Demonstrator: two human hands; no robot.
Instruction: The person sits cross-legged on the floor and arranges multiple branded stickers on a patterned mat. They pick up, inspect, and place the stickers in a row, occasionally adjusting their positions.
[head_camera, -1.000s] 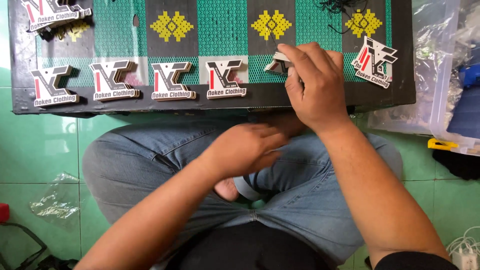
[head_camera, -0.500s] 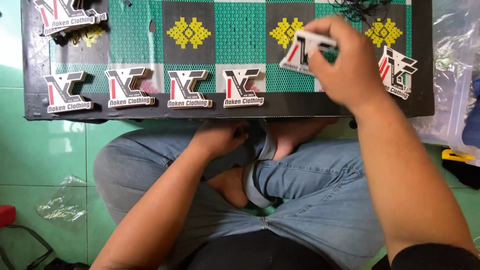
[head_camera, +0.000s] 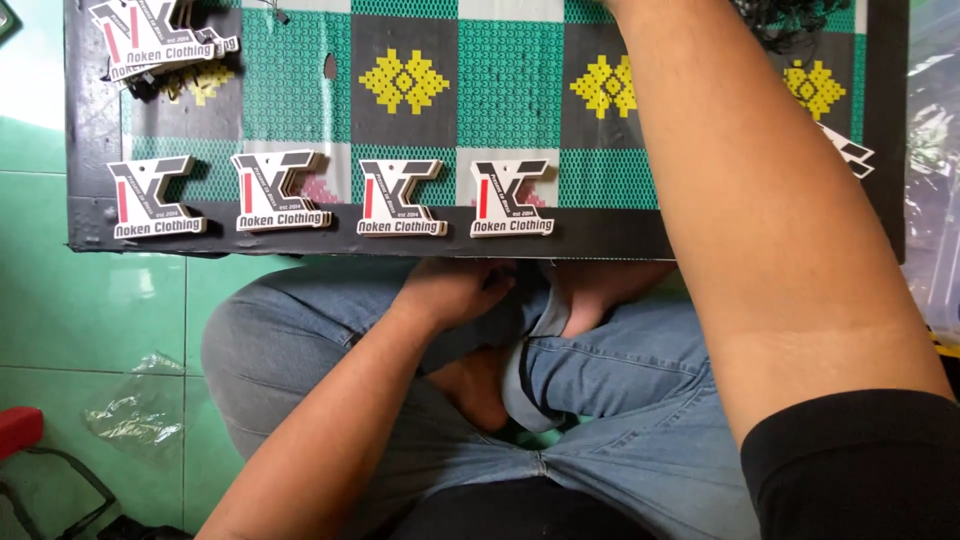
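Observation:
A low black board (head_camera: 90, 215) covered with a green, black and white patterned mat lies over my crossed legs in blue jeans. Several flat logo-shaped tags (head_camera: 400, 198) in grey, black and red stand in a row along its near edge. A heap of the same tags (head_camera: 150, 35) sits at the far left corner. My left hand (head_camera: 455, 292) rests on my lap just under the board's edge, fingers curled, nothing seen in it. My right forearm (head_camera: 740, 190) reaches across the board and out past the top edge, so the hand itself is hidden. One more tag (head_camera: 848, 152) peeks out beside that arm.
A crumpled clear plastic bag (head_camera: 135, 410) lies on the green tiled floor (head_camera: 60, 300) at the left, with a red object (head_camera: 18, 430) and dark cables near it. Clear plastic wrapping (head_camera: 935, 150) is at the right. Black strings (head_camera: 790, 15) lie at the board's far right.
My right hand lifted a tag from the board's near right and carried it away beyond the top of the view. My left hand slid up my lap to the board's edge. The view moved closer.

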